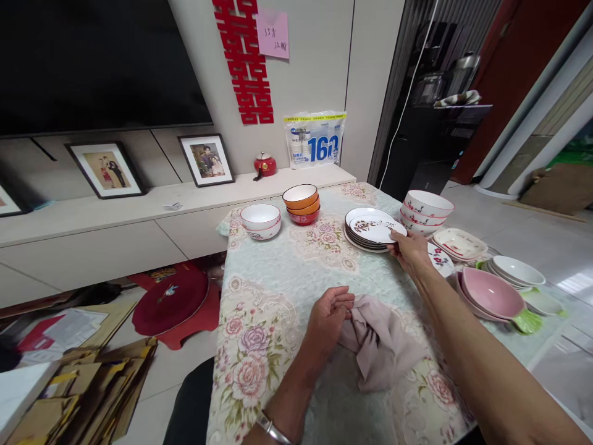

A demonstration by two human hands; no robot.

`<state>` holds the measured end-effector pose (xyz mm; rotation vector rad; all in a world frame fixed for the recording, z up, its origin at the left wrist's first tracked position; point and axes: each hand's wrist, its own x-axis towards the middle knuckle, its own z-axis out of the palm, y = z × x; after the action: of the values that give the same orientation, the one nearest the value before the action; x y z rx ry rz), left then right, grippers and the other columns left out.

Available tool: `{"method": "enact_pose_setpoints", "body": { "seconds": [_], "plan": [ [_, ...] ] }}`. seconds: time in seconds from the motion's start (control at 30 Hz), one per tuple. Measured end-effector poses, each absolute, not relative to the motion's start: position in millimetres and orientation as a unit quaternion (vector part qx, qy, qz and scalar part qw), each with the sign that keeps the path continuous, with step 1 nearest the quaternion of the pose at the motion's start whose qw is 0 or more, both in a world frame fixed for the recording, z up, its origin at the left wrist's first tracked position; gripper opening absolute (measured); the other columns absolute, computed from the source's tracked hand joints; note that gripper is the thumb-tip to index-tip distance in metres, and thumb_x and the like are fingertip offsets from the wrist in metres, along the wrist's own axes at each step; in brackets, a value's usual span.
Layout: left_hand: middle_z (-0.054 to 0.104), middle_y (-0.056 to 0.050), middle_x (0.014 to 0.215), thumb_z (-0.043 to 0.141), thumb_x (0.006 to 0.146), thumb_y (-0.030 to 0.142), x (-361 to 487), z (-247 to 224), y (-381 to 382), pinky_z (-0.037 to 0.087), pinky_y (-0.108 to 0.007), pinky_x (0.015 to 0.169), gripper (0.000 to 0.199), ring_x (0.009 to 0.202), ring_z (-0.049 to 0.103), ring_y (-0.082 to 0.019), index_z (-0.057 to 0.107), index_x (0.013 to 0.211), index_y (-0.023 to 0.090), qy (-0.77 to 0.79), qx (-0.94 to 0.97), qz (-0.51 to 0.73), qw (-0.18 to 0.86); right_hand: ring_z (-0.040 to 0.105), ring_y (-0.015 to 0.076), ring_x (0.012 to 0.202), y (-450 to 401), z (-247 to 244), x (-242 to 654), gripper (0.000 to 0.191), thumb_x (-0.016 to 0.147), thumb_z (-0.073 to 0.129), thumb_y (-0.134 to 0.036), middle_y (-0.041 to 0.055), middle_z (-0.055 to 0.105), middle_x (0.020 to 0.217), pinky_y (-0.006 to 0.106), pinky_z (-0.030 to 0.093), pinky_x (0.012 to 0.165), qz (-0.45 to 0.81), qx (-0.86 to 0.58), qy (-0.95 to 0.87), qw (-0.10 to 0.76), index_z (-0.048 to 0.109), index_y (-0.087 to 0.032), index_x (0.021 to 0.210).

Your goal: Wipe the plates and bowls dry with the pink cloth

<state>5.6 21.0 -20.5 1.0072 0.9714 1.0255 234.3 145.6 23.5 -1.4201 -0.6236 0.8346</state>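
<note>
My right hand point(411, 250) reaches out to a stack of plates and pinches the near right edge of the top one, a white plate point(377, 227) with a brown floral print. This plate sits a little askew over the other stacked plates point(364, 242). Close to me, my left hand point(330, 314) has its fingers partly curled at the edge of a crumpled greyish-pink cloth point(382, 346), gripping its end. The cloth lies on the flowered tablecloth point(287, 290). Behind my right hand, a plate with red flowers point(439, 259) is partly hidden.
White bowls point(260, 221) and orange and red bowls point(302, 204) stand stacked at the far left. To the right are flowered bowls point(426, 210), square dishes point(460, 243), pink bowls point(493, 293) and white bowls point(516, 271). A red stool point(171, 303) stands left of the table.
</note>
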Motion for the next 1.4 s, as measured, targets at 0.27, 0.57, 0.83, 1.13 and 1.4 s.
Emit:
{"method": "enact_pose_setpoints", "body": {
  "seconds": [0.27,0.57,0.83,1.13,1.4],
  "plan": [
    [0.07,-0.017,0.112,0.057,0.081,0.017,6.0,-21.4,20.9,0.055,-0.037,0.084,0.035,0.098,0.068,-0.023,0.063,0.115,0.011,0.429,0.452,0.445,0.643,0.058,0.0092,0.043,143.5,36.8,228.6,0.008,0.088,0.062,-0.008,-0.0019,0.061,0.056,0.015,0.045,0.035,0.42,-0.62,-0.258,0.611,0.06,-0.013,0.094],
    [0.07,-0.017,0.11,0.056,0.079,0.018,6.8,-23.6,22.4,0.055,-0.036,0.082,0.036,0.095,0.068,-0.022,0.063,0.114,0.01,0.429,0.448,0.454,0.639,0.054,0.0084,0.039,135.5,27.7,222.6,0.016,0.086,0.067,-0.013,-0.0008,0.064,0.054,0.014,0.043,0.034,0.422,-0.601,-0.299,0.609,0.06,-0.014,0.101],
    [0.071,-0.017,0.108,0.058,0.078,0.019,7.2,-24.9,22.5,0.055,-0.035,0.08,0.036,0.093,0.068,-0.022,0.064,0.112,0.01,0.429,0.441,0.46,0.641,0.05,0.0099,0.037,146.8,18.8,218.6,0.047,0.08,0.071,-0.017,-0.0025,0.062,0.05,0.015,0.037,0.032,0.351,-0.624,-0.307,0.627,0.055,-0.009,0.124],
    [0.073,-0.015,0.099,0.058,0.076,0.017,6.9,-14.2,20.4,0.055,-0.03,0.071,0.032,0.082,0.068,-0.018,0.066,0.106,0.009,0.429,0.403,0.485,0.647,0.05,0.0124,0.043,117.3,1.7,169.6,0.072,0.081,0.061,-0.042,-0.0027,0.063,0.06,0.025,0.043,0.047,0.219,-0.616,-0.405,0.639,0.045,-0.005,0.142],
    [0.071,-0.014,0.1,0.063,0.072,0.02,4.0,-18.2,23.4,0.052,-0.025,0.059,0.035,0.068,0.065,-0.013,0.063,0.106,0.01,0.444,0.264,0.609,0.602,0.06,0.0172,0.054,105.5,-37.6,144.8,0.048,0.082,0.053,-0.048,-0.0011,0.062,0.059,0.028,0.046,0.059,0.272,-0.584,-0.611,0.459,0.067,-0.014,0.112]
  ]
}}
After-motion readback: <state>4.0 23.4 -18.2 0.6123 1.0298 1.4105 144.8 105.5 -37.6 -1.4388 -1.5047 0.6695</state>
